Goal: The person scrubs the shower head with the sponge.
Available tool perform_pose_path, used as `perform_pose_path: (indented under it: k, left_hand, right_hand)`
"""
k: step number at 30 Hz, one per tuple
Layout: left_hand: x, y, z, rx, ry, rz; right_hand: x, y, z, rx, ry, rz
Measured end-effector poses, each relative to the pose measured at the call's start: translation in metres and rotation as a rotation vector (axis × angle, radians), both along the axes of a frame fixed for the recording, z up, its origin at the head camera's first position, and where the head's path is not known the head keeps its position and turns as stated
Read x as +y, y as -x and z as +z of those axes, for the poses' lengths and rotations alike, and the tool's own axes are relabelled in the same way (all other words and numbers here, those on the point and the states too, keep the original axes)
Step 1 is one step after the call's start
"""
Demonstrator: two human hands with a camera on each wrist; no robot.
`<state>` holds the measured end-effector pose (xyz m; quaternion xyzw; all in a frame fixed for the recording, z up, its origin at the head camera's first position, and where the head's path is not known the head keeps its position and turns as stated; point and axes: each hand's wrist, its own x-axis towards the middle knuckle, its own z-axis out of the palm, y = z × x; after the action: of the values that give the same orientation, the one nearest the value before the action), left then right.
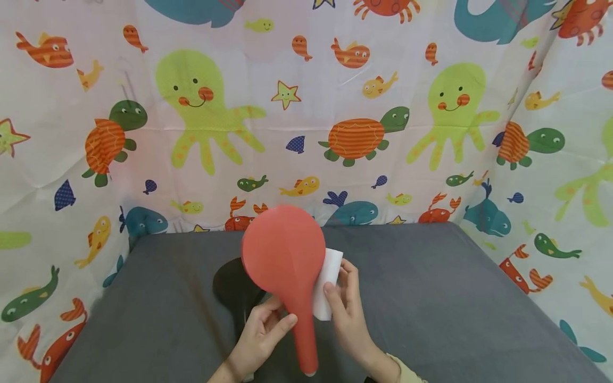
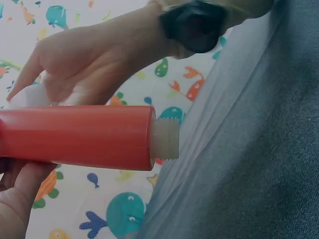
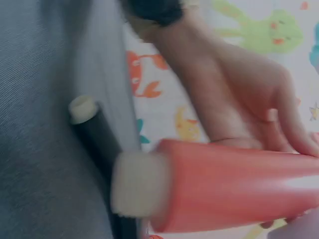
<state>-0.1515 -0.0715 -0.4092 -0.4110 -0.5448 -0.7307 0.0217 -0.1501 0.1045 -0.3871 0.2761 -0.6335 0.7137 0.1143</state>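
In the head view a red hand shower head [image 1: 283,247] is held up over the grey surface, its round disc at the top and handle pointing down. My left hand [image 1: 258,338] grips the neck and upper handle from the left. On the other side, my right hand [image 1: 351,314] pinches a white folded piece, perhaps paper or cloth [image 1: 329,282], against the neck's right edge. A pale threaded end [image 2: 165,138] sticks out of the handle in the left wrist view. Behind lies a black hand shower head [image 1: 234,284], partly hidden by the red one and my left hand.
The grey cloth surface [image 1: 421,298] extends around both hands. A white curtain [image 1: 297,159] printed with sea animals stands at the back and along both sides. The black shower head's handle [image 3: 97,142] shows its own pale end in the right wrist view.
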Motion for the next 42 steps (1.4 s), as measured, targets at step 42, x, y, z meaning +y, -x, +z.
perform_pose_path:
  k: [42]
  left_hand:
    - [-0.022,0.006,-0.001,-0.214,-0.219,0.187]
  right_hand:
    - [0.006,-0.027,-0.037,0.653,-0.540,-0.093]
